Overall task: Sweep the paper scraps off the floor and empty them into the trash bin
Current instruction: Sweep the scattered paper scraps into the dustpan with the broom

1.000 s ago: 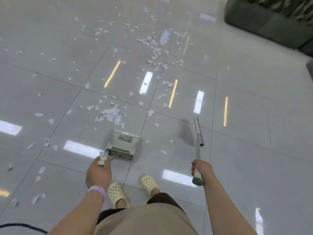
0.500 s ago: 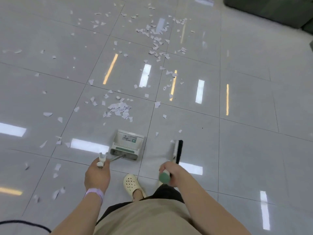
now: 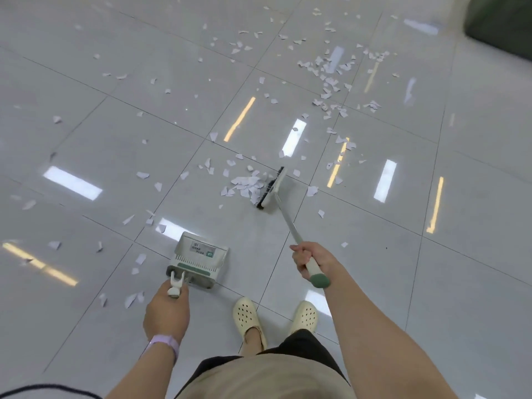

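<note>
White paper scraps lie scattered over the glossy grey tile floor, with a dense pile [image 3: 247, 184] in the middle and a long trail [image 3: 331, 82] at the upper right. My right hand [image 3: 312, 259] grips the white handle of a broom whose black-bristled head [image 3: 272, 188] touches the right edge of the pile. My left hand [image 3: 167, 311] holds the handle of a white and green dustpan [image 3: 198, 259] standing on the floor in front of my feet. No trash bin is in view.
My feet in cream clogs [image 3: 249, 319] stand just behind the dustpan. A dark green object [image 3: 501, 27] sits at the top right corner. A black cable [image 3: 43, 388] curves along the bottom left. Ceiling lights reflect off the tiles.
My right hand swung the broom from beside my feet forward to the scrap pile. The view shifted right. The dustpan stayed in my left hand near my feet.
</note>
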Demonstrator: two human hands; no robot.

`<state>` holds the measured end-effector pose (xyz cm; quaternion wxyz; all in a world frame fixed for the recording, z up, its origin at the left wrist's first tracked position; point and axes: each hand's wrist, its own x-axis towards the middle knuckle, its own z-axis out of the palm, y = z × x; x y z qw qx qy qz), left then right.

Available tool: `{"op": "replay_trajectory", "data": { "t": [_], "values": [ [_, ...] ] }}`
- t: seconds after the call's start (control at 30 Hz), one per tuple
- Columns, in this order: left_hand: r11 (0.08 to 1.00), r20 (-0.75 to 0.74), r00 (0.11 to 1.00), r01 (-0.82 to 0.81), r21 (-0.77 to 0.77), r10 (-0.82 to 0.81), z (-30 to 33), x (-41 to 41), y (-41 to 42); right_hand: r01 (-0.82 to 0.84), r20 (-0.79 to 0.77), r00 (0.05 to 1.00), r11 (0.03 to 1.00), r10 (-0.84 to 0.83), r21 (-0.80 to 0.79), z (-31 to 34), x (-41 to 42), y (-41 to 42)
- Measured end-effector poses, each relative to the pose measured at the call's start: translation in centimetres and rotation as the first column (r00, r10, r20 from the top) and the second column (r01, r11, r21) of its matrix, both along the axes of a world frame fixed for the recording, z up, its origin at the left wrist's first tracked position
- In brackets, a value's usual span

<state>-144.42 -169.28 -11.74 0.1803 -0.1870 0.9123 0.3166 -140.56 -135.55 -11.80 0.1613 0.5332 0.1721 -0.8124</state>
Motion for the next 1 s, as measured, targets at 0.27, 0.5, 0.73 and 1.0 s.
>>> {"op": "replay_trajectory", "data": {
  "t": [0.27, 0.5, 0.73, 1.0],
  "values": [
    [0.997, -0.059, 0.997, 0.057, 0.054, -0.054, -0.6, -2.2, 4.8, 0.251, -0.063, 0.966, 0.968, -0.251, -0.01, 3.7, 6.1, 4.8],
    [0.98, -0.071, 0.993, 0.105, 0.17, -0.094, -0.9, -3.7, 12.9, 0.41, 0.083, 0.898, 0.889, -0.433, 0.202, 6.7, 15.6, 10.1],
    [0.945, -0.044, 0.967, 0.256, 0.201, -0.253, -0.1, -2.2, 20.0, 0.314, 0.273, 0.866, 0.882, -0.418, 0.353, 6.4, 19.4, 13.7],
    [0.955, -0.029, 0.964, 0.264, 0.132, -0.263, 0.6, -0.9, 25.9, -0.278, 0.452, 0.881, 0.924, 0.138, 0.261, 4.0, 16.3, 16.4]
  ]
}}
